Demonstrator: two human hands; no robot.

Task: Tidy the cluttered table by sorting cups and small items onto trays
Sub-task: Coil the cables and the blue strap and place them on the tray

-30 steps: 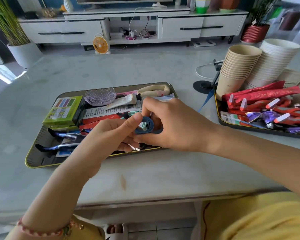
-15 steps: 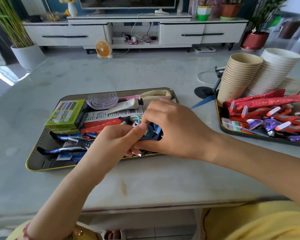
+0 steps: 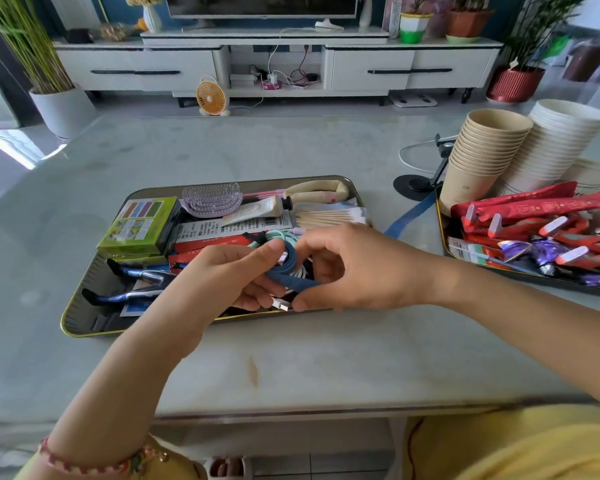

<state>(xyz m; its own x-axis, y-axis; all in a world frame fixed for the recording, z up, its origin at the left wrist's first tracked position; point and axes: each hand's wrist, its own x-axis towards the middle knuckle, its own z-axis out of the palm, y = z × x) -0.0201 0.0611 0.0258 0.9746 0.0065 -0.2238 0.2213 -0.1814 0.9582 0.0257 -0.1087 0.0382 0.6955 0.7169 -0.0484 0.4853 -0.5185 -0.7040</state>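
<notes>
Left grip (image 3: 229, 275) pins the coiled cable (image 3: 301, 273); right grip (image 3: 357, 268) pinches the blue strap (image 3: 293, 280) — wind it snug, evenly.

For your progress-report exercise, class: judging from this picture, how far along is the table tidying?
Done: small items fill the gold-rimmed metal tray; red sachets lie on the dark right-hand tray, tan paper cups stacked behind. In hand: left hand and right hand hold a dark blue flat band. Left: a blue strip lies on the table.

Two trays (image 3: 91, 312), two cup stacks (image 3: 488, 151)
</notes>
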